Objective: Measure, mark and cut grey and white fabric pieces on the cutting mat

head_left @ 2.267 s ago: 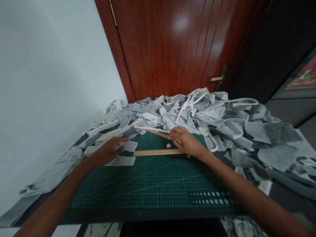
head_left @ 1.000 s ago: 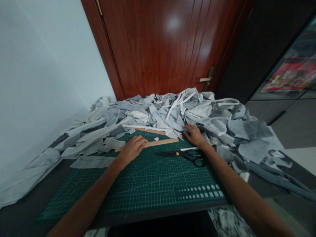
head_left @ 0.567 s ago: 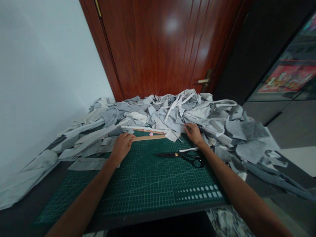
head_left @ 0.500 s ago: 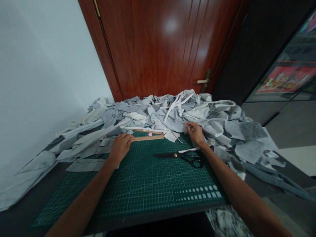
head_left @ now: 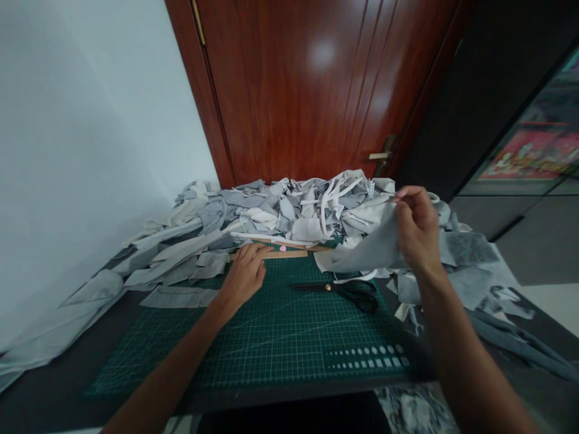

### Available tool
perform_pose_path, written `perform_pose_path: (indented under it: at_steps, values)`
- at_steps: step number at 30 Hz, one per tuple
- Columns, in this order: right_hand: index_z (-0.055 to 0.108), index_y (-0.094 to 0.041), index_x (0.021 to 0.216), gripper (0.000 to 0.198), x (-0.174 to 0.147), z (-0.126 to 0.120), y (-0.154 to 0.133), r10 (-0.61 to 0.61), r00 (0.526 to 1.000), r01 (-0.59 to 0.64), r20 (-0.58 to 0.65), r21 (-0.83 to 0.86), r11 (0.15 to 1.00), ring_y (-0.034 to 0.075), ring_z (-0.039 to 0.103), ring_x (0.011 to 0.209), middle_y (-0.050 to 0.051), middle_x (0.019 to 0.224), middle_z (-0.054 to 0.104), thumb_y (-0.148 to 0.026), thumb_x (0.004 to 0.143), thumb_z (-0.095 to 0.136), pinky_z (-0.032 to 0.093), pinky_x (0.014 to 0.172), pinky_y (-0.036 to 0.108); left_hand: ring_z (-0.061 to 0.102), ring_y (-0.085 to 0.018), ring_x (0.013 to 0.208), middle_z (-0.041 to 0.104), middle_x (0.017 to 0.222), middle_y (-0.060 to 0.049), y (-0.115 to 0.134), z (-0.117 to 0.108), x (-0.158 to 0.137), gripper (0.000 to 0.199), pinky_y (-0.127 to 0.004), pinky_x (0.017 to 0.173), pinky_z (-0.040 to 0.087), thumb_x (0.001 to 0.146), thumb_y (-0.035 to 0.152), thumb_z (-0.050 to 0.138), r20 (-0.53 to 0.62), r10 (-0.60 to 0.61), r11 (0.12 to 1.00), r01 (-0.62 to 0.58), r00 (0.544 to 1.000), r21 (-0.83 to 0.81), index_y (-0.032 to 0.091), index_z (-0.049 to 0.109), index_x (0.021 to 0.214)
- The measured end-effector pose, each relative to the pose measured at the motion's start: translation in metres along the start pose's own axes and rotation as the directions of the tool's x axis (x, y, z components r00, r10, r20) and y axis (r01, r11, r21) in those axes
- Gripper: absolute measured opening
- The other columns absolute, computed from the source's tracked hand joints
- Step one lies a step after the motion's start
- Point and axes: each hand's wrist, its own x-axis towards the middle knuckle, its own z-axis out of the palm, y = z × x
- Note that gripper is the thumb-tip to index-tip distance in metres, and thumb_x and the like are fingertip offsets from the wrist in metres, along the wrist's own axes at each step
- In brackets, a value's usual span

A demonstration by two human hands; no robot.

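Note:
My right hand (head_left: 418, 232) is raised at the right, thumb and fingers pinched on a grey fabric scrap (head_left: 368, 248) that hangs down to the left over the mat's far edge. My left hand (head_left: 248, 271) rests at the back of the green cutting mat (head_left: 271, 331), fingers stretched out and touching a wooden ruler (head_left: 287, 254). A small pink piece (head_left: 283, 248) lies just behind the ruler. Black-handled scissors (head_left: 329, 287) rest on the mat between my hands, blades to the left. Behind their handles is a narrow white strip (head_left: 355, 278).
A long heap of grey and white fabric scraps (head_left: 253, 214) runs along the table's back, spreading down both sides. Behind it stands a red-brown wooden door (head_left: 298, 96) beside a white wall (head_left: 90, 120). A dark cabinet (head_left: 493, 223) is at the right.
My right hand has lifted the grey scrap out of the heap, up and to the right. My left hand has shifted slightly right, off the ruler's end. The view has shifted slightly.

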Motion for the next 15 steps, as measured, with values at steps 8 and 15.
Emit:
perform_pose_path:
  at_steps: [8, 15]
  values:
    - [0.067, -0.026, 0.111, 0.019, 0.012, 0.000, -0.091, -0.119, 0.874, 0.022, 0.470, 0.207, 0.978, 0.017, 0.061, 0.083, 0.002, 0.094, 0.062, -0.042, 0.105, 0.060, 0.054, 0.074, 0.028, 0.050, -0.027, 0.145, 0.053, 0.155, -0.011, 0.134, -0.058, 0.062, 0.045, -0.045, 0.122, 0.040, 0.108, 0.038, 0.051, -0.131, 0.240, 0.610, -0.255, 0.962, -0.750, 0.024, 0.045, 0.150]
    - [0.067, -0.027, 0.118, 0.019, 0.011, 0.004, -0.129, -0.179, 0.827, -0.023, 0.533, 0.351, 0.936, 0.017, 0.066, 0.090, 0.001, 0.100, 0.065, -0.040, 0.104, 0.064, 0.058, 0.081, 0.029, 0.065, -0.027, 0.122, 0.067, 0.130, -0.009, 0.177, -0.083, 0.084, 0.053, -0.039, 0.100, 0.055, 0.099, 0.042, 0.067, -0.038, 0.277, 0.227, -0.104, 0.960, -0.968, 0.022, 0.048, 0.145]
